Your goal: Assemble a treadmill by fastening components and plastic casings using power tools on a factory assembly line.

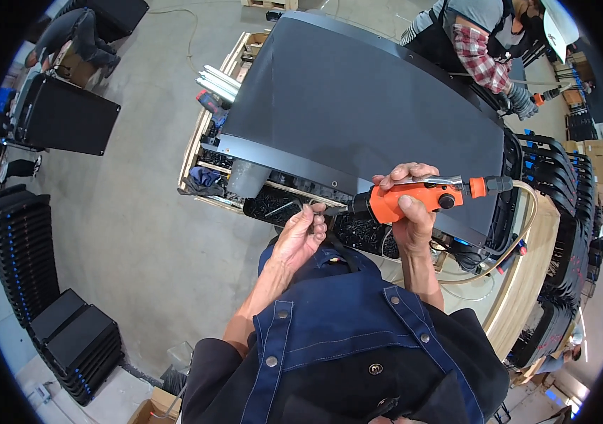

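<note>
My right hand [416, 225] is wrapped round an orange air rivet gun [386, 203], held level with its black nose toward the left. A pale hose [527, 212] runs from its right end. At the tip of the nose, my left hand [303, 237] has its fingers pinched together; whatever is between them is too small to make out. Beyond both hands lies a large dark grey panel [365, 99] with a folded front edge. Under that edge are bins of small black parts [270, 203], partly hidden by my hands and the gun.
Across the panel, at the upper right, a co-worker's gloved hand [522, 101] holds another orange tool [547, 96]. A red-and-black power tool [207, 101] lies by the panel's left end. Black stacked parts [22, 240] stand at left, more [563, 184] at right beside a wooden board [527, 261].
</note>
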Demonstrator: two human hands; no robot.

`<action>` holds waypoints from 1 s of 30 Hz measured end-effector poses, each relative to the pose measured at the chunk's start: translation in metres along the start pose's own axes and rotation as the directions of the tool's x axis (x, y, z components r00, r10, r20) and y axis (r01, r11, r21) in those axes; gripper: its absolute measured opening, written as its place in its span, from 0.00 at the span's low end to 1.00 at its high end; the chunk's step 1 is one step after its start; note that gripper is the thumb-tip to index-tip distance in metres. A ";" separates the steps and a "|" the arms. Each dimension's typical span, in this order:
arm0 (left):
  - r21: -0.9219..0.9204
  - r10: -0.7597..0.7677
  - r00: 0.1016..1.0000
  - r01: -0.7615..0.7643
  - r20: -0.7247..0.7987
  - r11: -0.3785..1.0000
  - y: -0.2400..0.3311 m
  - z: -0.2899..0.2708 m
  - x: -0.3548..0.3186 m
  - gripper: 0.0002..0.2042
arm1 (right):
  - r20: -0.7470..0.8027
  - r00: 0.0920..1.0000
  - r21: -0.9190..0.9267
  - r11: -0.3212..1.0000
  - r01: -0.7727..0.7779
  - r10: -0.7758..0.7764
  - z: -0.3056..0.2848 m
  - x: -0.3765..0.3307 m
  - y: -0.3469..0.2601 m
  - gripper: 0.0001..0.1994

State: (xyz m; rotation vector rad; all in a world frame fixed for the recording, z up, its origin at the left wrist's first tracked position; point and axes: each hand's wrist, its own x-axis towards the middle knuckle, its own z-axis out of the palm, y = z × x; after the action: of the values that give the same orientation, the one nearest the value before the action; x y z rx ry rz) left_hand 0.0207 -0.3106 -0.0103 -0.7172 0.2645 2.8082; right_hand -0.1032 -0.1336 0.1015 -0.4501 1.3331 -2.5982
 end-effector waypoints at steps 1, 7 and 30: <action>0.007 0.002 1.000 -0.002 -0.002 1.000 0.000 -0.001 0.000 0.19 | -0.002 1.000 0.006 1.000 0.003 -0.003 0.000 0.001 0.001 0.22; 0.073 0.084 0.987 -0.074 -0.137 0.995 0.007 0.009 0.005 0.18 | -0.057 0.998 0.042 0.999 0.008 -0.006 0.007 0.009 0.014 0.21; -0.211 0.030 0.989 -0.061 -0.146 0.976 0.179 -0.038 0.029 0.20 | 0.462 0.871 -0.460 0.885 0.075 0.167 0.206 0.123 0.196 0.19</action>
State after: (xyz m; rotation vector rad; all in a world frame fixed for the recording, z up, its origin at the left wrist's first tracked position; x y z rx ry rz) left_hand -0.0352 -0.4855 -0.0363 -0.9723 -0.0016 2.8617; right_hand -0.1414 -0.4402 0.0781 -1.0555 1.7184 -1.8938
